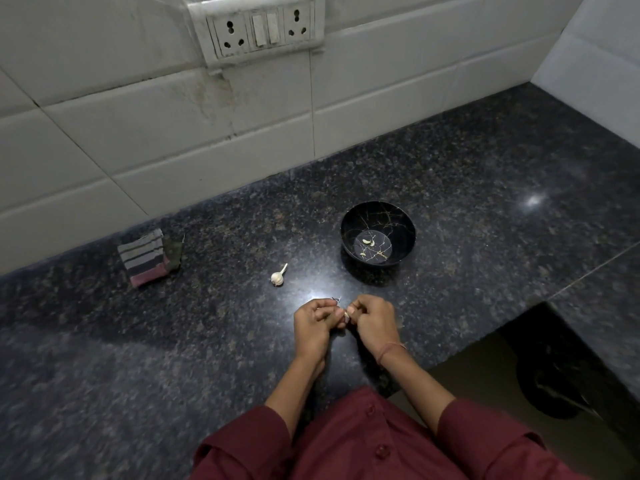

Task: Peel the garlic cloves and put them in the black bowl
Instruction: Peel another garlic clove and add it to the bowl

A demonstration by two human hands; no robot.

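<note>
**Small pale garlic clove (346, 317) pinched between both hands, just above the dark speckled granite desk (207, 341).**

The left hand (313, 323) and right hand (372, 322) meet at the fingertips, fingers curled, each gripping the garlic clove, which is mostly hidden by them. Behind and to the right of the hands, apart from them, stands the round black bowl with thin gold veining (401, 230); three small peeled cloves (369, 242) lie on its bottom. To the left of the bowl, a small whole white garlic bulb with a short stem (277, 278) lies on the desk. Further left, near the white tiled wall (173, 143), lies a folded grey-and-pink striped cloth (149, 256). A white double socket panel (258, 29) is mounted on the wall. A thin reddish thread band (391, 349) circles the right wrist; the sleeves are maroon.
</note>
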